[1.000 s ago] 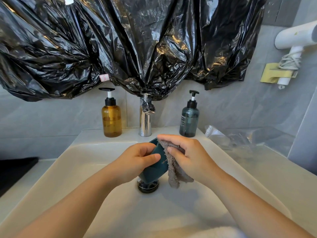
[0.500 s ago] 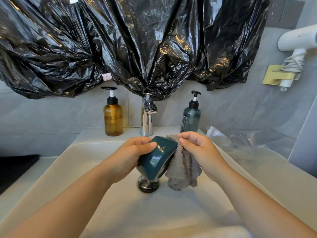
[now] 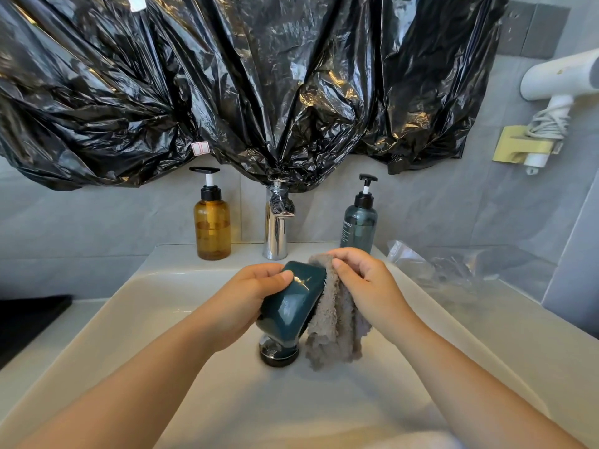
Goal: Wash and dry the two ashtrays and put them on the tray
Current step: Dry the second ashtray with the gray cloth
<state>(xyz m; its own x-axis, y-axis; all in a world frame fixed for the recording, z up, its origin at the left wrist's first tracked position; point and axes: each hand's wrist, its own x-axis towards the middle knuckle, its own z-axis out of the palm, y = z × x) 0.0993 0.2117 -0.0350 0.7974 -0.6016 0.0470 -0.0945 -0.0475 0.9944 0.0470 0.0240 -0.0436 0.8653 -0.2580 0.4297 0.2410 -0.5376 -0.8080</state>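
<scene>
Black plastic sheet (image 3: 259, 92): draped across the wall from ten to two o'clock, gathered to a knot on top of the tap. I take it to be covering a mirror.
Sink (image 3: 162, 319): a pale basin under both arms. I see no standing water in it, and working over it would catch any drips.
Clear bag (image 3: 453, 264): crumpled on the counter at three o'clock, with something dark inside that I cannot make out.
Hair dryer (image 3: 557, 76): parked in a wall holder at two o'clock.
Dark slab (image 3: 29, 319): at nine o'clock on the counter. It may be the tray, but I cannot tell.
Left hand (image 3: 246, 306): grips the ashtray with the thumb pressed on its upper edge and the fingers curled underneath, tilting it towards the cloth.
Right hand (image 3: 366, 283): fingers curled, pinching the cloth against the ashtray's far side. To my eye this is wiping.
Cloth (image 3: 334, 328): grey and fluffy, its loose end hanging at five o'clock of the ashtray.
Ashtray (image 3: 291, 306): dark teal, held on edge above the drain. Its hollow faces away, so any contents are hidden. The second one is not in sight.
Amber bottle (image 3: 212, 228): at eleven o'clock, mostly full.
Green bottle (image 3: 358, 228): at one o'clock, level unclear.
Tap (image 3: 275, 228): at twelve o'clock, with no water running.
Drain plug (image 3: 278, 353): directly under the ashtray.
</scene>
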